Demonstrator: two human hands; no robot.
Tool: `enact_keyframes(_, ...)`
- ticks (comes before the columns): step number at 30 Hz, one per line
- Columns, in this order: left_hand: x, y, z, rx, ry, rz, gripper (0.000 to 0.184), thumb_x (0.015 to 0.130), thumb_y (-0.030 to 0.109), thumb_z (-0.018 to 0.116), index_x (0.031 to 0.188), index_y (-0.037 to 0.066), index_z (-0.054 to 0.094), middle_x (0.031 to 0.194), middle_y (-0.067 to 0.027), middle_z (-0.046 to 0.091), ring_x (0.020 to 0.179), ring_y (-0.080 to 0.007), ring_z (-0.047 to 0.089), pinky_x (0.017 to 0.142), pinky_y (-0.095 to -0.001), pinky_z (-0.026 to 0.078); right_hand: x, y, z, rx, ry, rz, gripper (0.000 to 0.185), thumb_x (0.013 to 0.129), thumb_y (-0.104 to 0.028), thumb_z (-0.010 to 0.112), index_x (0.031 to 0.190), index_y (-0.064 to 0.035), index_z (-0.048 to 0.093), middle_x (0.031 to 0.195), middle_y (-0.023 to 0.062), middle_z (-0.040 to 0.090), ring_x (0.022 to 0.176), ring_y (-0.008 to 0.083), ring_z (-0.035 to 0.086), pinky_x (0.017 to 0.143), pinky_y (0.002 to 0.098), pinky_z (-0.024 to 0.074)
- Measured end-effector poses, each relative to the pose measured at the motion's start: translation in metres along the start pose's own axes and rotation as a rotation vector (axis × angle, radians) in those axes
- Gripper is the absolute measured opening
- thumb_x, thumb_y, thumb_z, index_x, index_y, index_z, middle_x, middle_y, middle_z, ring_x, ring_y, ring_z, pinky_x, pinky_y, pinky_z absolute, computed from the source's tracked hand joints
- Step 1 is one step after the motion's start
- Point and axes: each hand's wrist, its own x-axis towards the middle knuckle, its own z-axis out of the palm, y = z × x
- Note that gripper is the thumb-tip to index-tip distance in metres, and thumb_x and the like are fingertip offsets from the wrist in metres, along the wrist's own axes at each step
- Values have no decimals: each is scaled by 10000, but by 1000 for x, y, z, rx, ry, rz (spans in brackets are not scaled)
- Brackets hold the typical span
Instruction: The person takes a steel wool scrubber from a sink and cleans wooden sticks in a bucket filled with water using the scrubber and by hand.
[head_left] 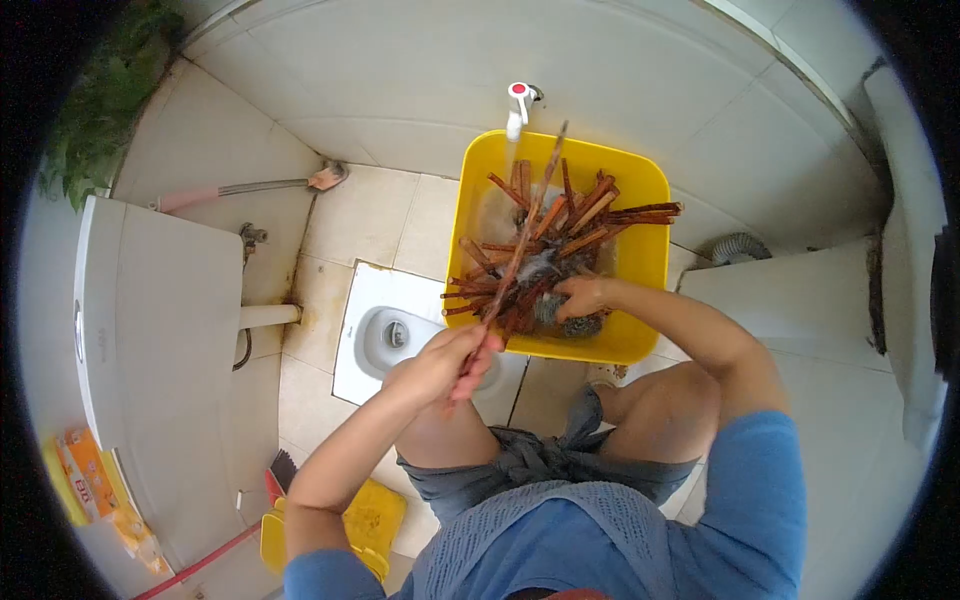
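The long stick (pixel 526 225) ran obliquely upward and forward from my left hand (pixel 445 362), its far end above the tub's far side and its near end just below my fist. The left fingers were wrapped fully around it near that lower end, with no visible gap. My right hand (pixel 585 294) lay to the right of this grip, inside the tub, its fingers bent down against a grey scrubber (pixel 548 308); how tightly they closed on it could not be told, nor whether the scrubber touched the stick. A second grey pad (pixel 583 325) lay just below the right fingers.

The step in hand seemed to be scouring. Done well, it probably called for a firm left hold, a slow turn of the stick to present every side, and lengthwise strokes over the tub so that drips fell inside; rough bark might have caught the mesh.

Beyond both hands, other sticks (pixel 590 240) lay crisscrossed amid water (pixel 537 268) in the yellow tub (pixel 645 260). Farther out, a tap (pixel 518 92) stood over its far rim, and a squat toilet (pixel 365 285) lay left of my left hand.
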Motion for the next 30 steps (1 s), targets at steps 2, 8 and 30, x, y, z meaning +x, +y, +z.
enact_keyframes(2, 24, -2, 21, -141, -6, 117, 253, 936, 320, 331, 924, 88, 429, 591, -3, 362, 376, -89, 266, 327, -224, 228, -50, -8, -22, 369, 256, -154, 529, 800, -312, 569, 1229, -42, 416, 1124, 138, 543, 1039, 268, 507, 812, 378, 453)
enact_keyframes(8, 51, -16, 59, 35, 98, 206, 256, 935, 325, 325, 855, 89, 383, 584, 4, 349, 384, -76, 292, 315, -232, 261, -101, -83, -3, 1788, 460, -154, 463, 830, -382, 540, 1126, -34, 465, 994, 67, 562, 954, 201, 522, 760, 355, 466)
enact_keyframes(30, 6, -85, 35, 791, 320, 554, 371, 921, 286, 378, 784, -40, 491, 627, -181, 508, 585, -299, 494, 563, -372, 396, -33, -30, -59, 1309, 1248, 286, 518, 775, -239, 600, 1089, 117, 395, 1081, 226, 483, 841, 288, 556, 518, 358, 498)
